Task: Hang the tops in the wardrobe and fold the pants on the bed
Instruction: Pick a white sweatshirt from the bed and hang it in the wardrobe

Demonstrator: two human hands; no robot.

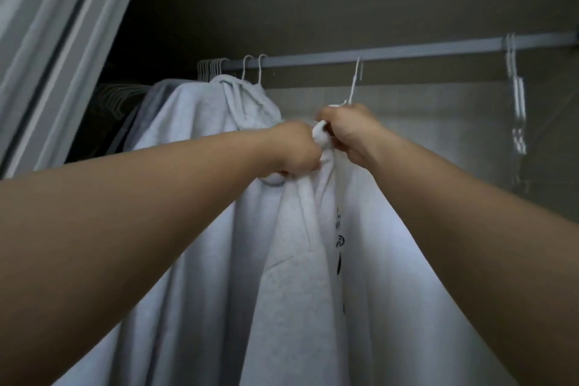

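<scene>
Fingers of both the left hand (289, 149) and right hand (347, 131) are curling tight into the bunched neck of the white top (313, 229), just under the hanger (355, 81). Its hook is sitting at the wardrobe rail (391, 53); tugging could be unseating it, or dragging the top off crooked against the hung hoodie (238, 97) beside it.
</scene>
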